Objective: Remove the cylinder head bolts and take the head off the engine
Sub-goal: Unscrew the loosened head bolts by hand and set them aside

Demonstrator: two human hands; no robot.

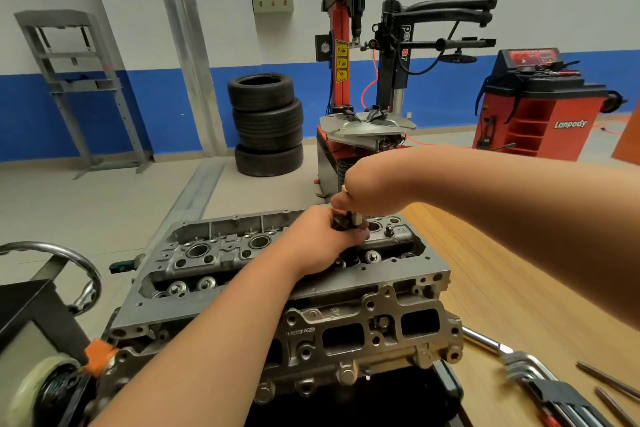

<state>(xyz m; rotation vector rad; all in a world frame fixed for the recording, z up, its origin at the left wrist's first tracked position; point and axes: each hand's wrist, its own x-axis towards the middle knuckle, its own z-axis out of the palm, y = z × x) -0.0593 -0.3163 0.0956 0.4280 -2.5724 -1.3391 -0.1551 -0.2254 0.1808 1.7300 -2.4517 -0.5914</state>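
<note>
The grey aluminium cylinder head (346,315) sits on the engine in front of me, its top open with round bores and bolt heads showing. My left hand (322,239) grips the lower shaft of an upright dark tool (353,220) standing on the head's right part. My right hand (349,194) bends down from above and holds the top of the same tool. A loose dark bolt (388,229) stands just right of the tool. Whatever the tool's tip sits on is hidden by my left hand.
A wooden bench top (519,288) lies to the right, with a set of hex keys (540,378) and a chrome bar (485,340). A stand handwheel (69,260) is at the left. Stacked tyres (266,125), a tyre changer (367,80) and a red wheel balancer (540,104) stand behind.
</note>
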